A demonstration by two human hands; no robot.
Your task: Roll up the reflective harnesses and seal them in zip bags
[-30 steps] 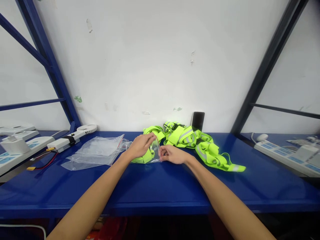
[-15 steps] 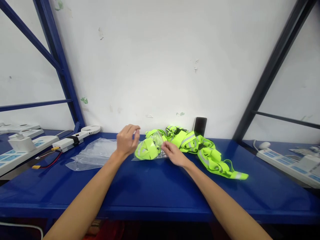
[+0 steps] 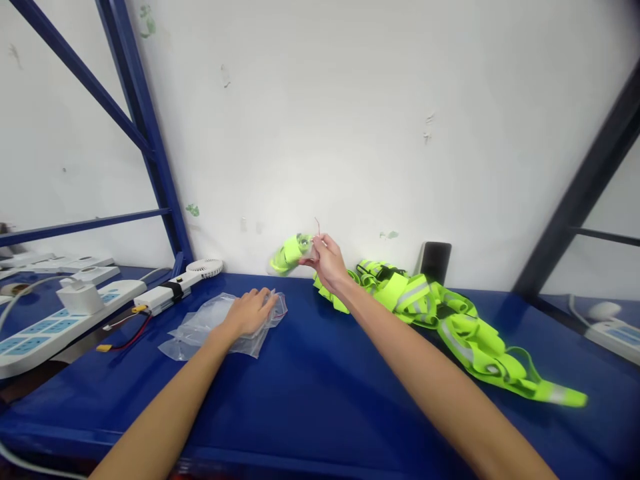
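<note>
My right hand (image 3: 327, 263) is closed on the top of a clear plastic bag (image 3: 309, 252), held up off the table near the wall. Inside the bag is a rolled fluorescent yellow-green reflective strap (image 3: 287, 255). Lower and to the left, my left hand (image 3: 250, 312) lies on a stack of flat clear plastic bags (image 3: 203, 327), its fingers stretched over them. To the right of my right hand, a loose heap of yellow-green reflective straps (image 3: 415, 297) with grey bands and dark buckles spreads across the table.
A phone (image 3: 436, 261) leans on the wall behind the heap. On the left of the blue table (image 3: 300, 400) are a small white fan (image 3: 204, 268), a battery pack with wires (image 3: 163, 298) and power strips (image 3: 75, 327). Blue metal posts (image 3: 150, 147) rise at both sides.
My right hand has lifted the bagged strap off the table, up and leftward. My left hand has come down onto the stack of clear bags. The view has shifted left.
</note>
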